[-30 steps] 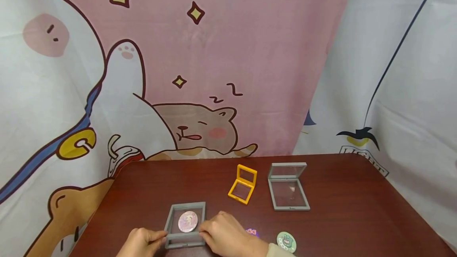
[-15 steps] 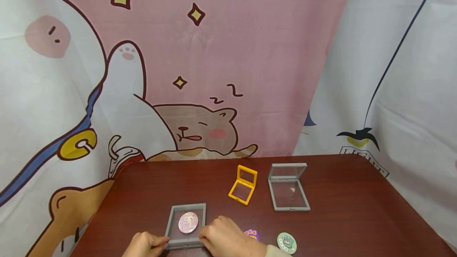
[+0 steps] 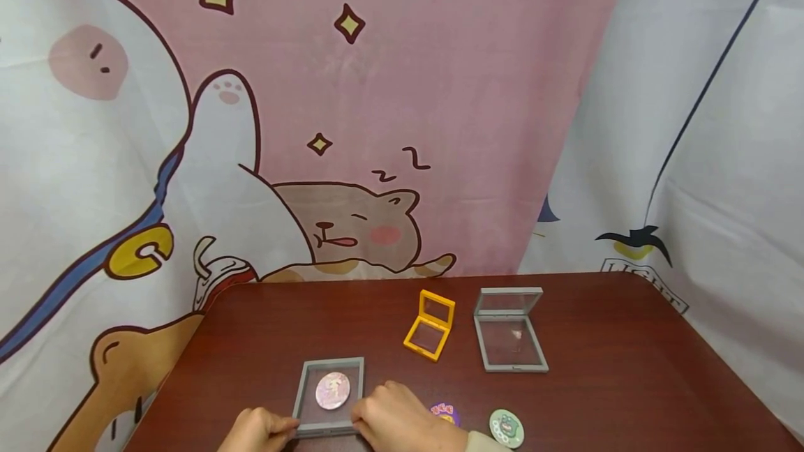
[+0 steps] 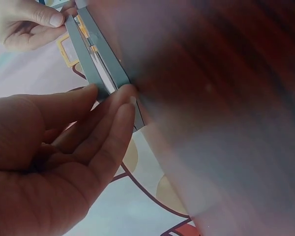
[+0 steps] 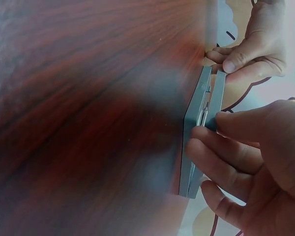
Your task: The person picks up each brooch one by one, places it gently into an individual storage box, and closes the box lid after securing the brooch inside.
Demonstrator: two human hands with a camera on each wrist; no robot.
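A square grey display case (image 3: pixel 326 421) with clear film windows lies near the front of the table, a round pink badge (image 3: pixel 333 391) inside it. My left hand (image 3: pixel 257 431) pinches its near left corner between thumb and fingers. At the near right corner, my right hand (image 3: pixel 398 418) grips the frame in the same way. The right wrist view shows the lid (image 5: pixel 216 98) tipped slightly off the base (image 5: pixel 189 128), with a narrow gap along the edge. Through the gap in the left wrist view, a little of the inside shows.
An orange display case (image 3: pixel 429 337) and a larger grey one (image 3: pixel 511 340) stand with lids raised farther back on the brown table (image 3: pixel 603 354). Right of my right hand lie a purple badge (image 3: pixel 445 411), partly covered by it, and a green badge (image 3: pixel 506 428). A cartoon curtain (image 3: pixel 440 89) hangs behind.
The lid of the grey case has come down from a raised tilt to almost flat on its base, both hands staying at its corners. More of the purple badge shows.
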